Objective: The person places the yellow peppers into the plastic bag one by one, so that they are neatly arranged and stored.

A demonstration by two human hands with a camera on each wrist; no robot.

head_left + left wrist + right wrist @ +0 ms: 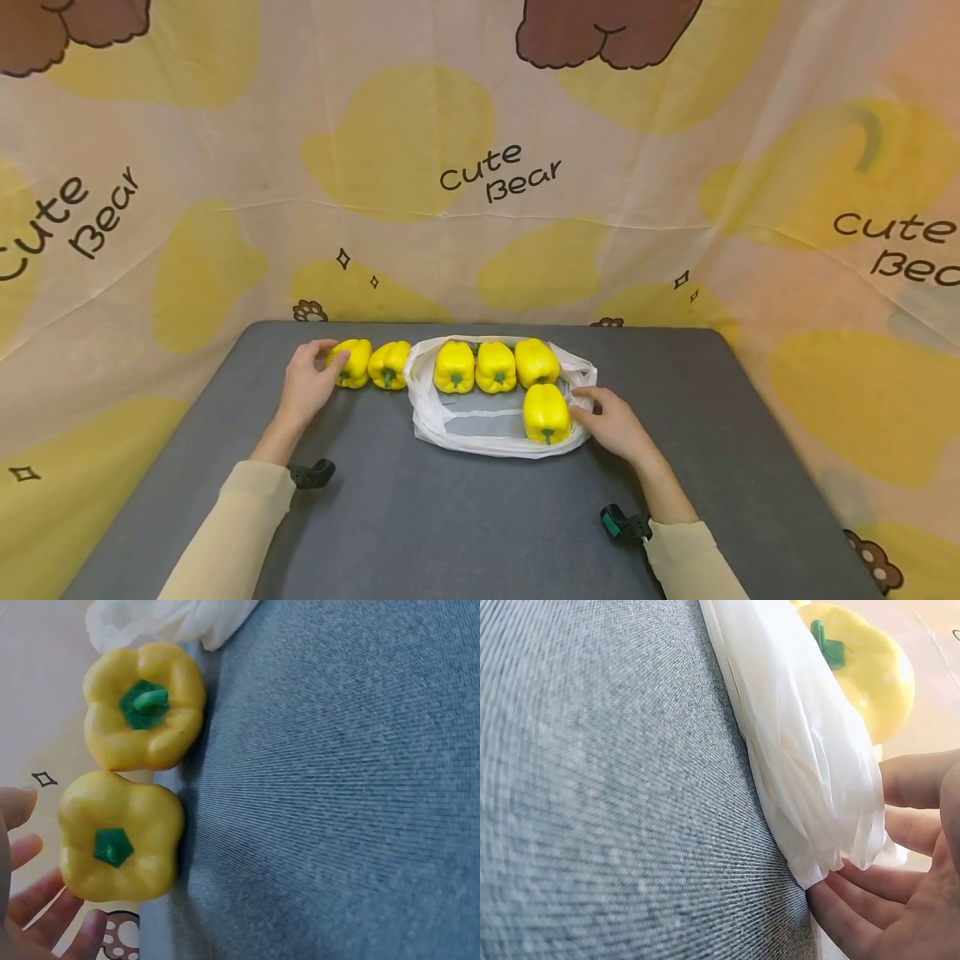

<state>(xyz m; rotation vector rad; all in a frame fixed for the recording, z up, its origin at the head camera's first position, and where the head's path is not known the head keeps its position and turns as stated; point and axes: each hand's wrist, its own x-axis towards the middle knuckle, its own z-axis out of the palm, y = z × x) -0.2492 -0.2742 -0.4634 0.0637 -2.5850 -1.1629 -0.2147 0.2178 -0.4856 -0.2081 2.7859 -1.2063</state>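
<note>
Two yellow bell peppers stand side by side on the grey table, left of a white plastic bag (427, 417). My left hand (306, 379) is at the outer bell pepper (354, 363), its fingers spread around the far side. In the left wrist view, its thumb (16, 806) stands apart from that pepper. The second bell pepper (389, 364) touches the bag's left side. My right hand (611, 421) reaches over the bag's right rim, fingers loosely extended against the plastic. Close to its thumb, inside the bag, is the front bell pepper (546, 412).
The bag's mouth is spread wide, its rim rolled down. Three more bell peppers (496, 367) stand in a row along its back side. Behind the grey table (450, 517) hangs a printed cloth (405, 142). Dark bands with small devices circle both wrists.
</note>
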